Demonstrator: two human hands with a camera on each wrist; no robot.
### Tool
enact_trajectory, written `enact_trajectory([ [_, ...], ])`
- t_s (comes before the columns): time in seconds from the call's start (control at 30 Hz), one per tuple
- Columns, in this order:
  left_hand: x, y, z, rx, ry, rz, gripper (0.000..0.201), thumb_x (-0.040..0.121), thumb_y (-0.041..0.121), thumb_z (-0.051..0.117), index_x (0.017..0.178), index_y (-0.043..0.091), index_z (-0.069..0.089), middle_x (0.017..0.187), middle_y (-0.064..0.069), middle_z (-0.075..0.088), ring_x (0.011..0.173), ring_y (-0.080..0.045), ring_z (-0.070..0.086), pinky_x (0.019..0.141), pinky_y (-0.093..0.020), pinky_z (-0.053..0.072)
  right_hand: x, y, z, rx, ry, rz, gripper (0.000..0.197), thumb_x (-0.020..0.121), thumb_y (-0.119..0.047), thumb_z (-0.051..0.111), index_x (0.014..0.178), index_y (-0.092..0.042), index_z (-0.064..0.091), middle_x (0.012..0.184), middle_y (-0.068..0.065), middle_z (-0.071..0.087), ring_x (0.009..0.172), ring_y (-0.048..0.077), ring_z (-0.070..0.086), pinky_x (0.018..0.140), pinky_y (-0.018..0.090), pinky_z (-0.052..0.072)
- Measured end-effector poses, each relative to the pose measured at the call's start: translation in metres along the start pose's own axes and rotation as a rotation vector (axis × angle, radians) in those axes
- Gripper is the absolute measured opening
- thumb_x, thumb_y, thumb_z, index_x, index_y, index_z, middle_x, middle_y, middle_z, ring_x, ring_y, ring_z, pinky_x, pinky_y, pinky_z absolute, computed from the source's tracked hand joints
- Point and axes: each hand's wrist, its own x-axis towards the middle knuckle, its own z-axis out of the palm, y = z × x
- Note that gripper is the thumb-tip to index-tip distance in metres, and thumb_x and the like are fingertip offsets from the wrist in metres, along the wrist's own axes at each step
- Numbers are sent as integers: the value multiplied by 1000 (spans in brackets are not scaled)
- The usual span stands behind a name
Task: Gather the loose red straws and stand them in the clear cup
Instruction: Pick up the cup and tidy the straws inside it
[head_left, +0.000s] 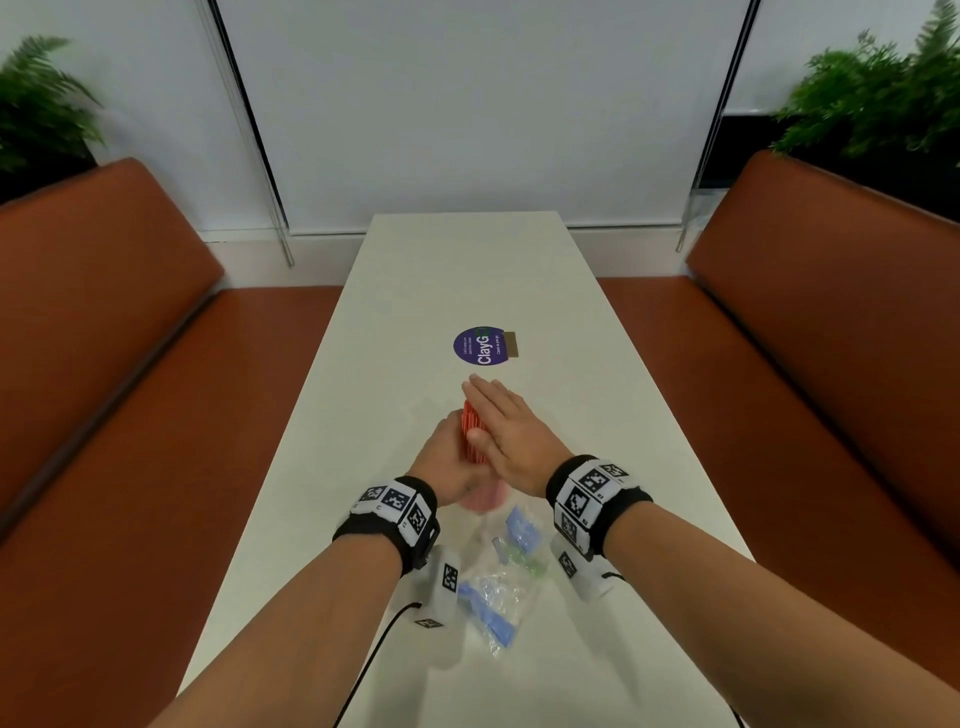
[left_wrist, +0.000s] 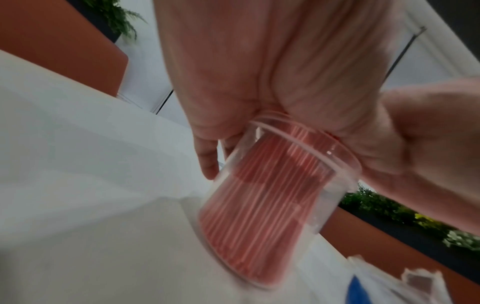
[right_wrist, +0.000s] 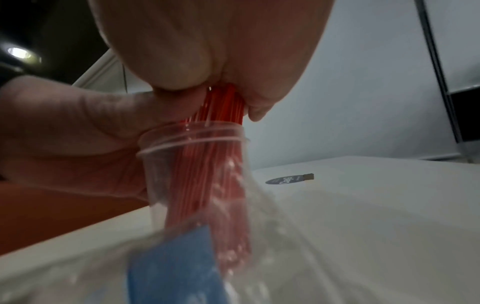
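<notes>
Red straws (head_left: 474, 431) stand as a tight bundle between the two hands above the middle of the white table (head_left: 597, 364) in the head view; the left hand (head_left: 449, 460) wraps around them from the left with curled fingers, while the right hand (head_left: 506, 434) lies flat against the bundle's right side, fingers straight and together, pointing away from the person. A pinkish blur below the hands is the clear cup (head_left: 485, 500), mostly hidden by them. Just nearer the person lies a crumpled clear plastic bag (head_left: 501, 582) with blue pieces in it, and farther up the table sits a round purple sticker (head_left: 480, 345). From the left wrist, the clear cup (left_wrist: 272, 205) stands tilted on the table, filled with the red straws (left_wrist: 254, 216), and the left hand (left_wrist: 259, 72) closes around the bundle right at the cup's rim. From the right wrist, the red straws (right_wrist: 223, 107) run down into the clear cup (right_wrist: 192, 144), whose base is hidden behind the blurred plastic bag (right_wrist: 182, 267); the left hand (right_wrist: 72, 133) grips the straws and touches the rim, and the right hand (right_wrist: 207, 41) presses flat against the bundle above it.
</notes>
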Motion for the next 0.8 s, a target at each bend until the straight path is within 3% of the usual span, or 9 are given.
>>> enact_trajectory([
  [0.07,-2,1,0,-43,-88,50,76,64,10,75,128,20,36,117,10,54,108,-1,57,86,-17,52,7,0,3,-77,4,-60,54,100,-31,31,150,-13,22,160,9,17,147,24,11,123,40,11],
  [0.13,-2,-2,0,-40,-109,66,85,64,6,78,136,12,33,121,7,53,108,1,57,85,-12,51,13,-2,7,-167,-37,-69,58,97,-38,21,150,-16,22,160,6,19,148,29,14,121,44,16],
  [0.23,-2,-6,-3,-21,-76,-14,84,61,15,83,131,12,36,120,2,56,106,-9,59,78,-17,51,15,-2,3,-221,-75,-17,50,101,-25,31,149,-13,25,159,6,23,147,32,14,121,42,16],
  [0.3,-2,-7,-6,18,-80,-62,77,67,14,84,128,15,37,113,5,57,99,-8,58,74,-16,47,14,0,-3,-223,-19,-6,48,101,-21,35,148,-12,29,158,8,24,146,33,17,120,45,18],
  [0.37,-1,-8,-8,2,-101,-84,79,68,14,83,131,17,36,115,4,57,98,-6,57,81,-21,50,13,5,-6,-200,2,17,49,101,-24,36,148,-14,28,158,9,25,145,34,20,118,47,21],
  [0.47,0,-8,-8,13,-121,-80,92,61,25,84,137,18,32,125,1,55,111,-13,57,95,-33,51,10,7,-5,-196,-61,-34,49,101,-28,34,149,-20,26,158,7,23,146,32,19,120,43,19],
  [0.53,0,-7,-8,14,-146,-80,100,58,26,83,141,19,28,130,3,53,119,-14,54,99,-31,48,10,3,-7,-208,-92,-76,50,101,-29,33,149,-20,24,159,6,22,147,30,17,122,38,15],
  [0.67,0,-6,-8,19,-139,-69,85,67,10,84,135,16,34,123,8,54,109,-5,54,82,-12,46,17,-3,-12,-239,-165,-80,51,102,-29,31,150,-11,23,159,8,20,148,27,16,123,36,11],
  [0.8,0,-6,-9,54,-114,-112,81,65,17,86,130,15,38,117,8,57,98,0,56,75,-13,46,17,-2,-14,-260,-211,-8,57,102,-33,29,151,-9,15,161,8,14,149,25,13,122,38,12],
])
